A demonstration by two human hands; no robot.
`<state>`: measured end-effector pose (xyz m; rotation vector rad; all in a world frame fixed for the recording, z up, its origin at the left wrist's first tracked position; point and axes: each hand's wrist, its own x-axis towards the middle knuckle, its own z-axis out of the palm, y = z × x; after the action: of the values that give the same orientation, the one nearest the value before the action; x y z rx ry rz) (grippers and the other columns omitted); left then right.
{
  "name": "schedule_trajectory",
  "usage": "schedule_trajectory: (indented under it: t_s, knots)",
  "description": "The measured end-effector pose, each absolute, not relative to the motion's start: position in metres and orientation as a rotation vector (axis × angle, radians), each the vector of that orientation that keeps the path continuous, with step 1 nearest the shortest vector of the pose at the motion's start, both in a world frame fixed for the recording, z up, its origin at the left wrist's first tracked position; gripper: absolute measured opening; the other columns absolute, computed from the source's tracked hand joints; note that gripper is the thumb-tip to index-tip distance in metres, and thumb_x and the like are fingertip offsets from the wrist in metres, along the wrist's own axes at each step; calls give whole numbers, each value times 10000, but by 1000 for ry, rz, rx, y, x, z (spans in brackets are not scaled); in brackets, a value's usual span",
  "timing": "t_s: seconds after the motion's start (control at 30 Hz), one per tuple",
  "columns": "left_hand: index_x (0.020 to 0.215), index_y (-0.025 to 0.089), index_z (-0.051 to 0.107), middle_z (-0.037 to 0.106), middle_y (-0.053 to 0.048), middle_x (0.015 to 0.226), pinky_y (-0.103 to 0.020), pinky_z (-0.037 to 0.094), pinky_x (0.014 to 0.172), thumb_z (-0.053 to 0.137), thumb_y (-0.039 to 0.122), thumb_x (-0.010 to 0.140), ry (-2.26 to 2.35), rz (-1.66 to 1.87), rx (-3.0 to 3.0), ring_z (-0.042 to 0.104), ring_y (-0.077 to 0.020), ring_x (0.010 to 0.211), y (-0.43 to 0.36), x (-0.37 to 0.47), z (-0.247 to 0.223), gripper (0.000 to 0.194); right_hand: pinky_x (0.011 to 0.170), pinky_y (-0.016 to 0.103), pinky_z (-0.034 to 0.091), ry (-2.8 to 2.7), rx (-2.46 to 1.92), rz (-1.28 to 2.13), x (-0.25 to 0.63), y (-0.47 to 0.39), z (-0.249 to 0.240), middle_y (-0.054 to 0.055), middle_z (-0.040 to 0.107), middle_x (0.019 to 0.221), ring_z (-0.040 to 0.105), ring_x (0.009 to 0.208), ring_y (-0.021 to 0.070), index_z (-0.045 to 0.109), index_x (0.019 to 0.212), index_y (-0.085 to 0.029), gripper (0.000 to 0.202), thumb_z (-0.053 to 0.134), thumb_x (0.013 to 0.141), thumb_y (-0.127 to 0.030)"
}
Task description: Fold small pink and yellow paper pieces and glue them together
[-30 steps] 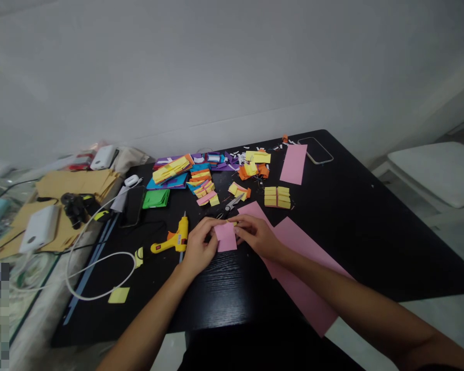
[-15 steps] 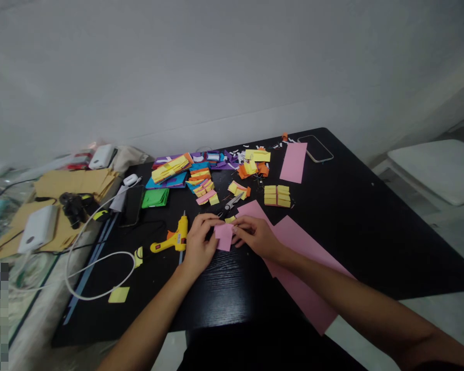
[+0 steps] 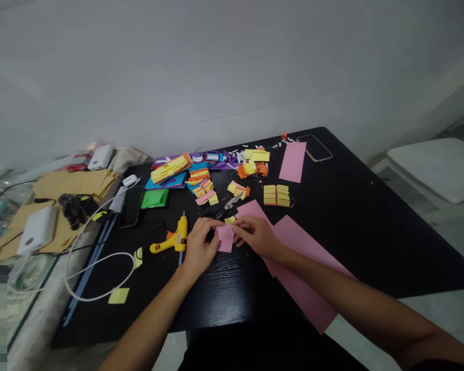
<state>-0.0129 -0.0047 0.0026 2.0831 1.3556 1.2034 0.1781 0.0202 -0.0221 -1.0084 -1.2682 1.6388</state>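
Note:
A small pink paper piece (image 3: pixel 226 239) is held between both hands near the table's front. My left hand (image 3: pixel 203 244) pinches its left side, and my right hand (image 3: pixel 258 236) has its fingertips on the upper right edge. Just beyond the hands lie grey scissors (image 3: pixel 232 202) and a small yellow piece (image 3: pixel 230 220). Large pink sheets (image 3: pixel 303 263) lie partly under my right forearm. To the left of my left hand is a yellow glue gun (image 3: pixel 177 237).
Behind are a yellow bundle (image 3: pixel 277 196), folded colored papers (image 3: pixel 171 168), green papers (image 3: pixel 155 198) and another pink sheet (image 3: pixel 293 162). A phone-shaped frame (image 3: pixel 315 148) lies at the back right. A white cable (image 3: pixel 100 299) loops over the left side, near a dark phone (image 3: pixel 131 206).
The small pink piece has shifted slightly to the right between the fingers. Both hands remain in nearly the same place.

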Motion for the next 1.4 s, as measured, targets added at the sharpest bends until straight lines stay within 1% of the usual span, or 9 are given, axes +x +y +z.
schedule_trajectory:
  t_s: [0.1,0.27,0.53,0.7,0.8,0.9,1.0,1.13,1.4]
  knots:
    - [981,216,702,713,-45,933,-348,495,818,600,108,908,1319,1212,2139,648,-210,903,-5,-13,3,165,538,276,634,-1262,-1005,1645,178,20,-23,24,730,713,742,630,177,710,893,-159,395,807,780,-525]
    - [989,212,701,706,-49,940,-353,494,819,595,113,924,1317,1192,2218,634,-208,907,-4,-14,2,159,550,289,643,-1250,-1011,1659,178,20,-22,33,737,738,740,640,178,717,890,-157,405,812,773,-532]
    - [981,204,677,712,-36,941,-364,487,840,626,90,899,1347,1155,2236,623,-211,929,-4,-15,-1,148,533,261,627,-1218,-1014,1714,177,22,-25,22,727,705,734,629,167,730,909,-140,347,806,767,-447]
    - [1054,210,700,713,-52,984,-386,486,866,670,149,913,1287,1118,2312,617,-225,964,-3,-18,0,157,542,282,632,-1198,-1017,1695,178,23,-23,33,740,751,726,635,168,737,910,-143,334,810,752,-428]
    - [1098,232,722,712,-62,1038,-401,490,907,656,148,928,1225,1107,2361,615,-231,1012,-1,-20,2,201,543,271,625,-1189,-1007,1670,179,24,-20,29,735,756,714,633,156,733,902,-149,314,804,753,-416]
    - [1084,232,722,725,-62,1043,-409,497,927,635,132,938,1172,1132,2387,627,-229,1017,0,-21,4,198,541,258,613,-1207,-997,1627,180,25,-19,15,725,729,695,606,141,726,892,-155,286,791,764,-403]
    - [1065,217,703,737,-54,990,-386,514,892,623,114,941,1205,1158,2350,648,-212,960,1,-22,5,180,550,263,610,-1247,-994,1583,181,25,-20,14,726,710,699,612,149,722,892,-159,264,774,781,-392]
    - [1036,206,689,732,-45,935,-349,523,814,634,119,936,1271,1164,2304,656,-198,889,1,-22,5,143,576,277,621,-1298,-1000,1541,181,24,-22,24,743,746,722,655,167,727,915,-166,229,746,807,-367]
    - [1024,203,695,738,-45,915,-343,520,787,627,118,942,1234,1177,2301,660,-195,863,0,-22,3,135,598,281,620,-1352,-998,1486,181,21,-22,17,738,753,726,661,170,714,919,-182,183,725,827,-341]
